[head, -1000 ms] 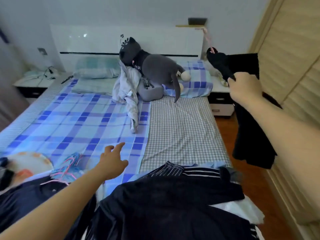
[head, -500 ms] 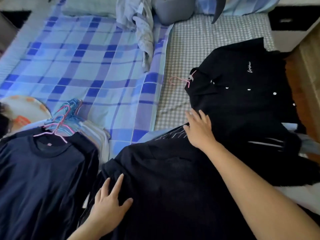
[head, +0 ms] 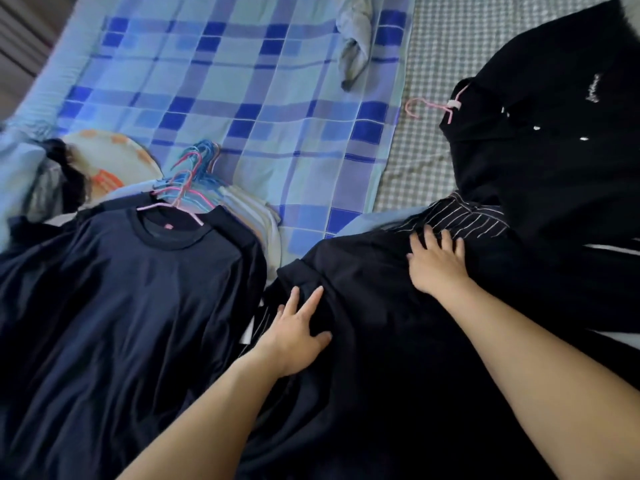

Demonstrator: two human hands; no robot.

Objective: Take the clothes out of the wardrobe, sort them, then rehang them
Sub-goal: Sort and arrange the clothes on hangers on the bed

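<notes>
The bed (head: 263, 98) carries everything, its blue checked sheet (head: 242, 109) giving way on the right to a grey gingham cover (head: 415, 157), and it seems to serve as the sorting surface. Across its near edge lies the widest garment, a black top (head: 398, 358), spread flat over a pinstriped piece (head: 464, 216), probably so the pile stays tidy. Left of it a navy t-shirt (head: 121, 306) tops another stack, a pink hanger (head: 173, 206) at its collar and a cluster of blue and pink hangers (head: 194, 168) just behind. At upper right a black buttoned shirt (head: 554, 150) lies on its own pink hanger (head: 433, 107), white lettering on the chest. The left hand (head: 294, 337) and right hand (head: 438, 263) both rest flat on the black top, fingers spread and grasping nothing, likely smoothing it.
</notes>
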